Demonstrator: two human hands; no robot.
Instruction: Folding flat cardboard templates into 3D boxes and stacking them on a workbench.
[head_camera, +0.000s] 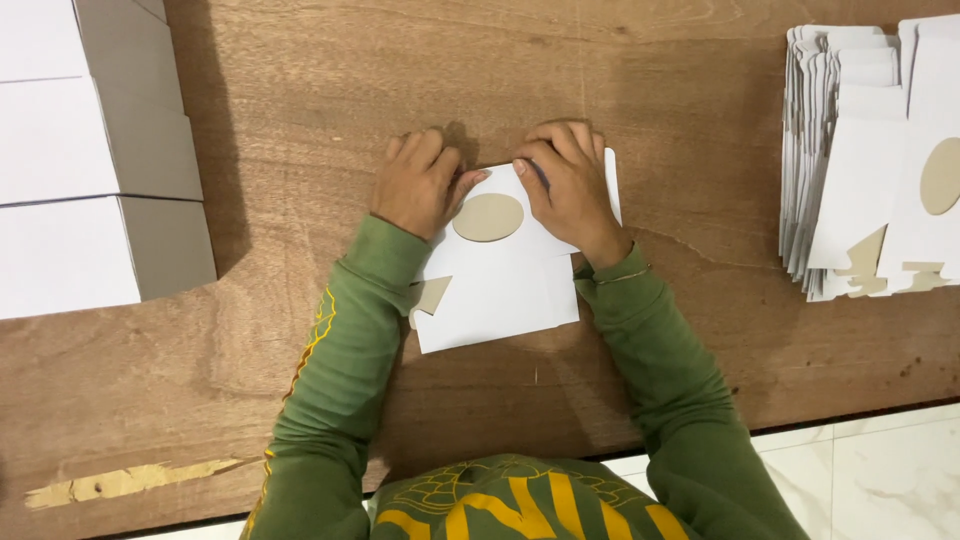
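My left hand (418, 183) and right hand (568, 190) both press down on one flat white cardboard box blank with an oval brown cutout (497, 262), lying at the middle of the brown wooden counter (300, 100). Neither grip is closed around it: fingers curled, knuckles up, tips pinning its top edge. One stack of matching white blanks (870, 160) sits well apart at the right. Three assembled white boxes (90, 150) stand at the left.
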